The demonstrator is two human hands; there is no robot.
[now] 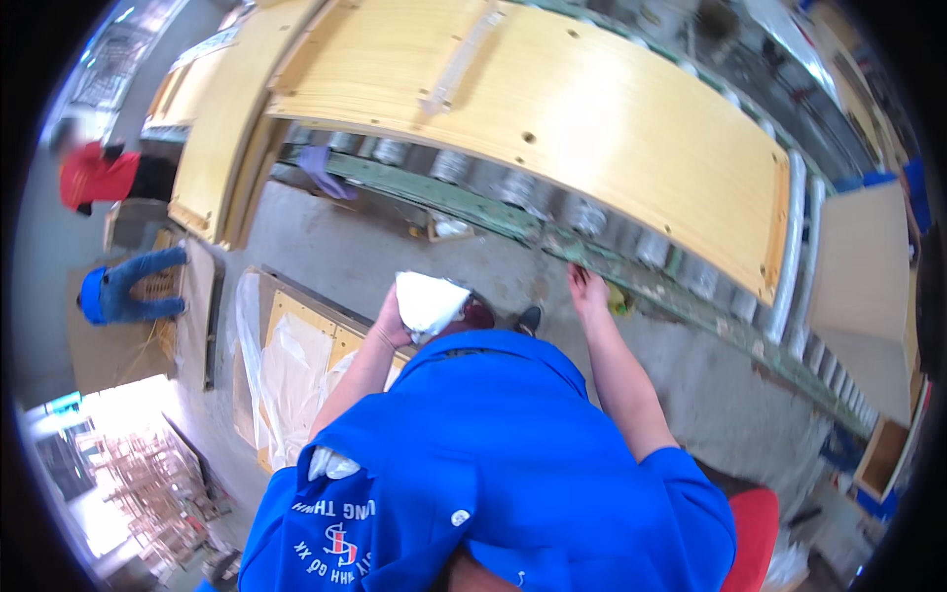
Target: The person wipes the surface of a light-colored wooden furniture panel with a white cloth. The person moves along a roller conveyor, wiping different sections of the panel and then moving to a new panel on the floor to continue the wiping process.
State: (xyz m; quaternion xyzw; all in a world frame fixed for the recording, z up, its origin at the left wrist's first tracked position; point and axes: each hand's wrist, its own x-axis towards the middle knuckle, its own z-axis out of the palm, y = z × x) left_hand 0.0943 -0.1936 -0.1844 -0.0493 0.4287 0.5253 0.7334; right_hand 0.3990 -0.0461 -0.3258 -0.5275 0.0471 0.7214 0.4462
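My left hand (394, 320) is closed around the edge of a white folded bundle (431, 304), in front of my chest. Whether that bundle is cloth or paper I cannot tell. Further right, my right hand (589, 289) reaches down beside the green rail (651, 281) of a roller conveyor. Its fingers are curled together, and anything between them is too small to make out. Just above the rail lies a long pale wooden panel (592, 109) with drilled holes, resting on the metal rollers (520, 191). A clear strip (461, 64) lies across the panel.
More wooden boards (232, 128) stand at the panel's left end. Plastic-wrapped panels (296, 355) lie to my left. A purple cloth (323, 170) hangs on the rail. Two people work at far left, one in red (99, 176), one in blue (94, 294). Cardboard (863, 266) stands at right.
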